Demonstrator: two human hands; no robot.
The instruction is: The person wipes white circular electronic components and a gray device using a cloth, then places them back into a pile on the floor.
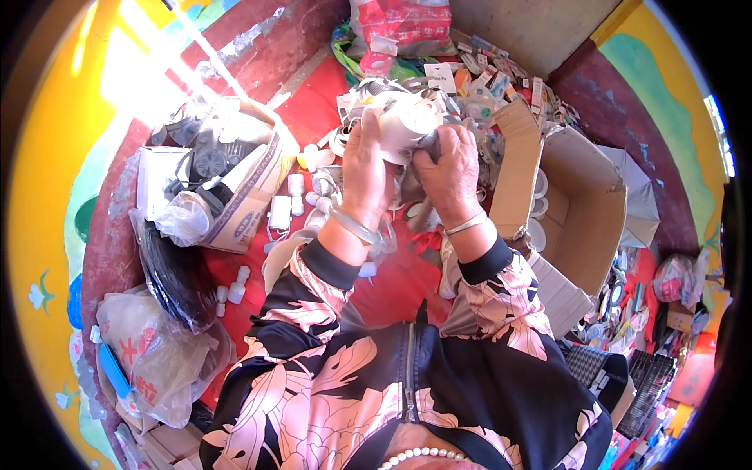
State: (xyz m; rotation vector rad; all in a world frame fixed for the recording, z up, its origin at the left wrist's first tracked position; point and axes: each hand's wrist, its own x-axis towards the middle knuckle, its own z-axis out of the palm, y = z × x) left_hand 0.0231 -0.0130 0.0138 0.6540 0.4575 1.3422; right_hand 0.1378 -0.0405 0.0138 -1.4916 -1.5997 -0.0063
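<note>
My left hand [364,168] is wrapped round the side of a white, rounded cup-like part [409,125], its thumb and fingers closed on it. At the other side my right hand [453,168] is curled, fingertips pinched at a small grey piece [428,142] by the white part's edge. Whether that piece belongs to the white part I cannot tell. Just beyond the hands lies a pile of white and grey fittings [384,90]. Several small white fittings [296,192] are scattered left of my left wrist on a red cloth [392,294].
To the left stands a cardboard box [254,184] of dark and white parts. An open cardboard box [576,207] at the right holds white round pieces. Small cartons [501,78] heap at the back right, beside a red-and-white bag [403,27]. A clear plastic bag [160,352] lies lower left.
</note>
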